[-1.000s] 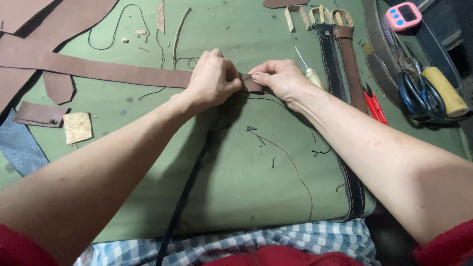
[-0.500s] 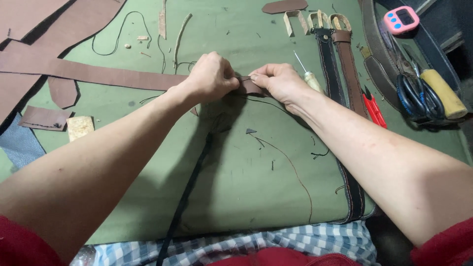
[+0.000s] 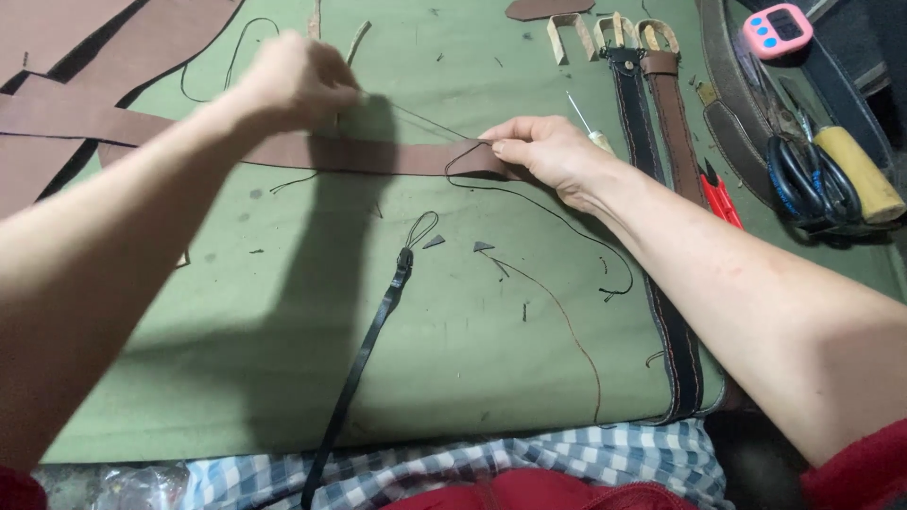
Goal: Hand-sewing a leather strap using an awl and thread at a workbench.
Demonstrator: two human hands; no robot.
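A long brown leather strap (image 3: 378,154) lies across a green cutting mat (image 3: 283,312). My right hand (image 3: 548,151) presses down on the strap's right end with its fingers closed on it. My left hand (image 3: 293,80) is raised above the strap to the left, blurred, pinching a thin thread (image 3: 416,121) that runs taut from it to the strap end under my right hand. A loose loop of dark thread (image 3: 567,222) trails on the mat below my right hand.
Two belts (image 3: 661,142) lie lengthwise on the right, with an awl (image 3: 590,127) beside them. Red-handled cutters (image 3: 723,194), black scissors (image 3: 808,179), a yellow handle (image 3: 855,170) and a pink timer (image 3: 777,28) are at far right. A thin black strip (image 3: 364,359) crosses the mat's middle. Brown leather pieces (image 3: 85,57) are at upper left.
My left hand has left the strap end and moved up and to the left, drawing the thread taut. My right hand stays on the strap end.
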